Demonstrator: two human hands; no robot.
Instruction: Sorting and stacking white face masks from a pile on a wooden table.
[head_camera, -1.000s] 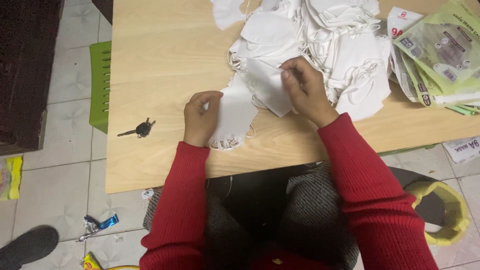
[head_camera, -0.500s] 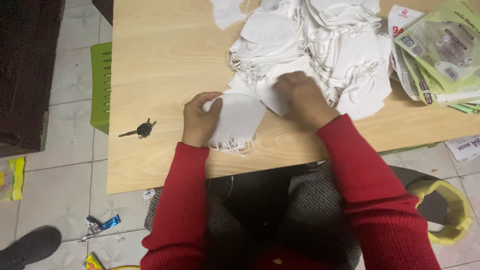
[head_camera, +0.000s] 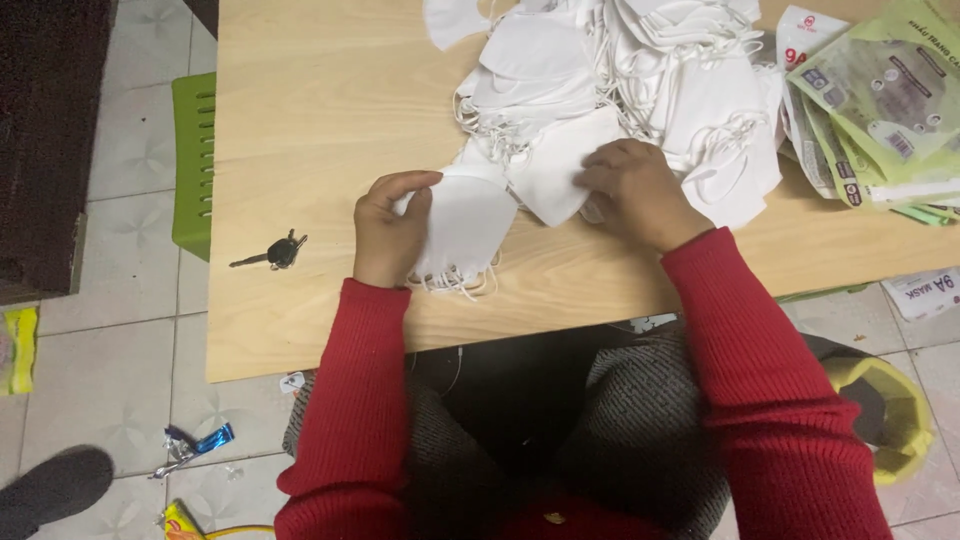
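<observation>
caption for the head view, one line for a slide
Left hand holds a small stack of white masks; right hand reaches the mask pile.

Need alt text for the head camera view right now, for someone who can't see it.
A person in red sleeves sits at a light wooden table, the left hand holding a small stack of white face masks while the right hand rests on a mask at the edge of a big white pile. Keys lie left; green packets lie right.

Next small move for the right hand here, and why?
Probably slide the top mask off the pile toward the left hand. The right hand already rests on it, and the left hand's small stack sits just beside.
</observation>
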